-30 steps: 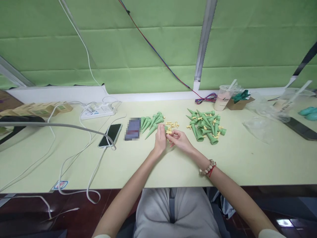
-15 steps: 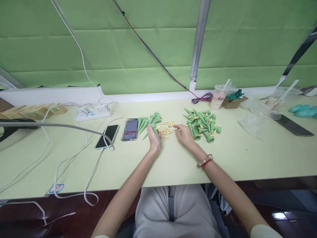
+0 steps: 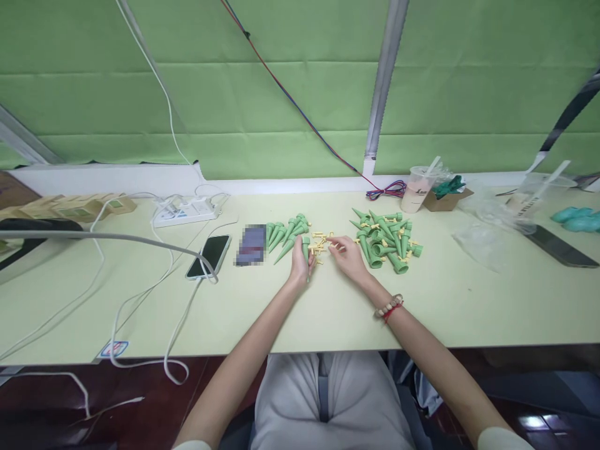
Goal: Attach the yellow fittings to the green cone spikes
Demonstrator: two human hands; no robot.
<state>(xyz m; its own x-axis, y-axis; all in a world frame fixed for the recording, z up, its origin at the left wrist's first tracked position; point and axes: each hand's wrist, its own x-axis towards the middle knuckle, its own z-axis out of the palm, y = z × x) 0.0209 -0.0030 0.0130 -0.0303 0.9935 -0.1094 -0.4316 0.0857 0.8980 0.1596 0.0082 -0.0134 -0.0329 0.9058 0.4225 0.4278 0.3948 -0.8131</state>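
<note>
My left hand (image 3: pixel 300 265) is closed around a green cone-shaped watering spike (image 3: pixel 305 249), its wide capped end up. Small yellow T-shaped valves (image 3: pixel 319 244) lie loosely between my two hands. The fingers of my right hand (image 3: pixel 347 256) are bent into a pinch at the right side of these valves; what is between the fingertips is too small to make out. Left of my left hand, several green spikes (image 3: pixel 284 234) lie in a row. A larger heap of green spikes (image 3: pixel 387 240), some with yellow valves, is just right of my right hand.
Left of the spikes lie a blurred dark rectangular item (image 3: pixel 252 245), a phone (image 3: pixel 209 256) with white cables, and a power strip (image 3: pixel 185 212). Behind at right stand a drink cup (image 3: pixel 415 190) and small box (image 3: pixel 447 199). Plastic bags (image 3: pixel 482 244) and another phone (image 3: pixel 562 245) lie farther right.
My left hand has turned the spike more upright and brought it nearer the yellow valves. The right fingers have drawn together at the valves. The whole view has shifted slightly.
</note>
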